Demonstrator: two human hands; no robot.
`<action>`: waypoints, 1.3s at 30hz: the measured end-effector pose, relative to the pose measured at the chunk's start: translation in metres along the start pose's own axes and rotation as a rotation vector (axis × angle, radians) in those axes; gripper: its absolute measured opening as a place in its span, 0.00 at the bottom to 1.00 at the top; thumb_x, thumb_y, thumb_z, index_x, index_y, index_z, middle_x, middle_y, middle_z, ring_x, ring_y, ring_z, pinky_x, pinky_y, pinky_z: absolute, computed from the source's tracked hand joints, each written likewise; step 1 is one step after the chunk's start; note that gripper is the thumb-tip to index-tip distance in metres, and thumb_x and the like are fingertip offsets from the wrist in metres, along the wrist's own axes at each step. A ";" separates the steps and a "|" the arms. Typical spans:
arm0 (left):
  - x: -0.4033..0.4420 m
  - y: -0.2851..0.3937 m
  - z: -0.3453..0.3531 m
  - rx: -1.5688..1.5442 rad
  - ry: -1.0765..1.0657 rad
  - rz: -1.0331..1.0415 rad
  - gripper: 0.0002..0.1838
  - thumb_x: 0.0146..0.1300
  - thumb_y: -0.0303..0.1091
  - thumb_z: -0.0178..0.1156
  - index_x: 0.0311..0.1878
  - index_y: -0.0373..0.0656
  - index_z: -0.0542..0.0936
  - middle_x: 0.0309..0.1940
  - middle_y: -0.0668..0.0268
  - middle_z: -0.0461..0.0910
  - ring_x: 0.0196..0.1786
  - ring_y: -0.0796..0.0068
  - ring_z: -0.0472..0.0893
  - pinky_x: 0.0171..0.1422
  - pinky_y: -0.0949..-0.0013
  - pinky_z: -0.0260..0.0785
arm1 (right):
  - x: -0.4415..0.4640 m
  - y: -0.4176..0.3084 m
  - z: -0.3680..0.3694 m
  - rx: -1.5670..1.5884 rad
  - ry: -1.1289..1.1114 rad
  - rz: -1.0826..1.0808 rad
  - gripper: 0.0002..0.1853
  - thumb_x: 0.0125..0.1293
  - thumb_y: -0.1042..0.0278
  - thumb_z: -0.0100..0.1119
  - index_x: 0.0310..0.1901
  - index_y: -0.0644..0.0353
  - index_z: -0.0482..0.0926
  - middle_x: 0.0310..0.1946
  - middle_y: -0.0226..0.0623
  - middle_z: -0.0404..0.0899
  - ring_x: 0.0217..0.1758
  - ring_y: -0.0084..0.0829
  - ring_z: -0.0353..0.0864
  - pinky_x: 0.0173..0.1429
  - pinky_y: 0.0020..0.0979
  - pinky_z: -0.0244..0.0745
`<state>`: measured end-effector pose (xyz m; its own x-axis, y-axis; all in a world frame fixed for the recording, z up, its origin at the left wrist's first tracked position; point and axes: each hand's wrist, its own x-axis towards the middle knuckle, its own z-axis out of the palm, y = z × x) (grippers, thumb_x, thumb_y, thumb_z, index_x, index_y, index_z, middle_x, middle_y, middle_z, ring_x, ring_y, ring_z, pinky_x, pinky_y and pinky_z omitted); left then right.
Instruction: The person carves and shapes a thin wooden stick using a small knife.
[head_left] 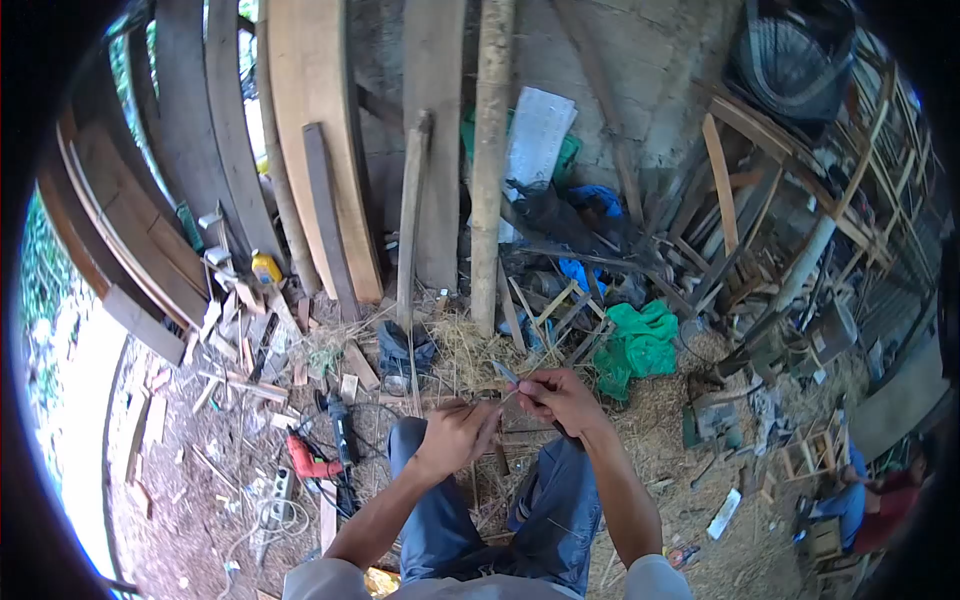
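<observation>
My right hand (pixel 562 398) is closed around a knife (pixel 506 374), its grey blade pointing up and to the left and a dark handle end showing below the palm. Beside it, my left hand (pixel 457 436) is closed with fingers pressed together on a thin pale stick (pixel 509 396), whose tip meets the blade near my right fingers. Most of the stick is hidden by the left hand. Both hands are held above my knees in dark blue trousers (pixel 430 535).
At left lie a red power tool (pixel 311 457), a dark-blue power tool (pixel 341 428) and a power strip (pixel 278 490) with cords. Planks (pixel 320 80) lean on the wall. A green plastic bag (pixel 638 340) rests ahead. Wood scraps litter the floor. A person (pixel 885 510) sits at right.
</observation>
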<state>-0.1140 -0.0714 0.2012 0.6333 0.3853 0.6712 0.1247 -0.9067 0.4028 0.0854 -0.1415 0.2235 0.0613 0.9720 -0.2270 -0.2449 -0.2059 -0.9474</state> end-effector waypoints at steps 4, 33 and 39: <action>-0.025 -0.006 -0.032 -0.040 0.020 -0.107 0.06 0.54 0.24 0.62 0.37 0.39 0.80 0.24 0.60 0.80 0.20 0.63 0.78 0.29 0.64 0.70 | 0.016 -0.009 0.024 -0.060 -0.048 0.035 0.10 0.68 0.68 0.55 0.43 0.66 0.80 0.24 0.27 0.75 0.17 0.12 0.60 0.20 0.17 0.52; -0.049 0.056 -0.055 -0.230 0.158 -0.452 0.05 0.61 0.28 0.61 0.38 0.38 0.82 0.20 0.59 0.79 0.20 0.73 0.79 0.24 0.69 0.67 | -0.015 -0.022 0.042 0.025 -0.074 -0.067 0.13 0.71 0.67 0.50 0.49 0.66 0.77 0.22 0.22 0.67 0.18 0.13 0.56 0.22 0.18 0.52; -0.036 0.064 -0.049 -0.015 0.214 -0.220 0.04 0.57 0.26 0.62 0.36 0.40 0.80 0.17 0.61 0.77 0.18 0.65 0.78 0.23 0.68 0.67 | -0.045 -0.011 0.066 0.002 -0.325 -0.075 0.13 0.71 0.68 0.50 0.49 0.66 0.77 0.24 0.24 0.71 0.18 0.11 0.57 0.21 0.16 0.52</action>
<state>-0.1660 -0.1349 0.2335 0.4166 0.6012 0.6819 0.2288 -0.7953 0.5614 0.0215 -0.1751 0.2590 -0.2325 0.9699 -0.0727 -0.2537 -0.1326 -0.9582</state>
